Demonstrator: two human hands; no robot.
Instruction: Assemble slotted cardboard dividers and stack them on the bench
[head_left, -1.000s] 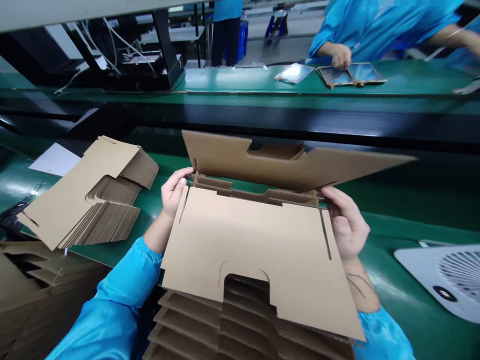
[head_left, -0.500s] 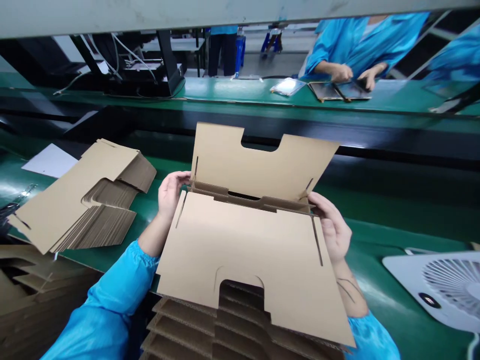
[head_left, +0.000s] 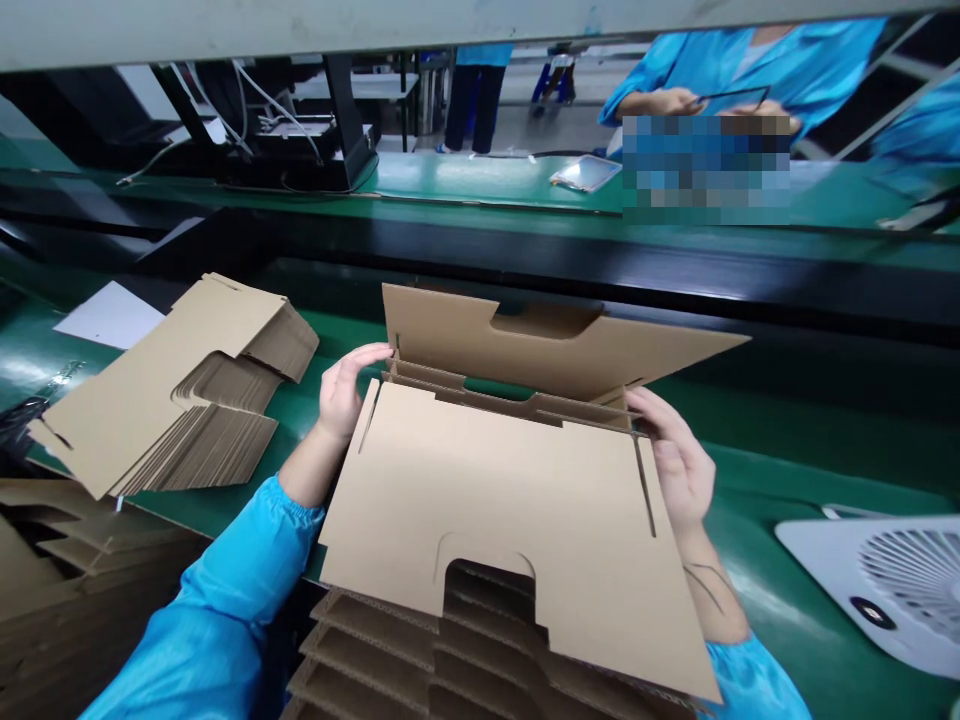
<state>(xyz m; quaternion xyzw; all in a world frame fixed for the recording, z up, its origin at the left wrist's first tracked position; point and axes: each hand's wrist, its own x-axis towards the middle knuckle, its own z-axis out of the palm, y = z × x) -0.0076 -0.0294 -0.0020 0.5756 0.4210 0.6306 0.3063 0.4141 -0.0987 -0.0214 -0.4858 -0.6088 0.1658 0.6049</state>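
My left hand (head_left: 347,392) grips the left end of a folded brown cardboard panel (head_left: 517,350) with notches and slots. My right hand (head_left: 681,462) is closed around its right end, the fingertips partly hidden behind the cardboard. The panel's far flap stands raised, and narrow cardboard strips (head_left: 502,395) lie between it and the nearer sheet. In front of me, a flat cardboard sheet (head_left: 502,480) with a cut-out and long slots tops a pile of folded cardboard (head_left: 375,640). Whether the raised panel is joined to this sheet, I cannot tell.
On the green bench at left lies a stack of cut cardboard sheets (head_left: 165,370) beside white paper (head_left: 112,315). More folded cardboard (head_left: 90,560) is at lower left. A white fan (head_left: 885,570) sits at right. Across the line, a co-worker (head_left: 750,75) holds something thin and dark.
The raised far flap has tilted, and its top edge now sits lower in view. Both my hands stay at the cardboard's ends. The co-worker's hands have lifted off the bench.
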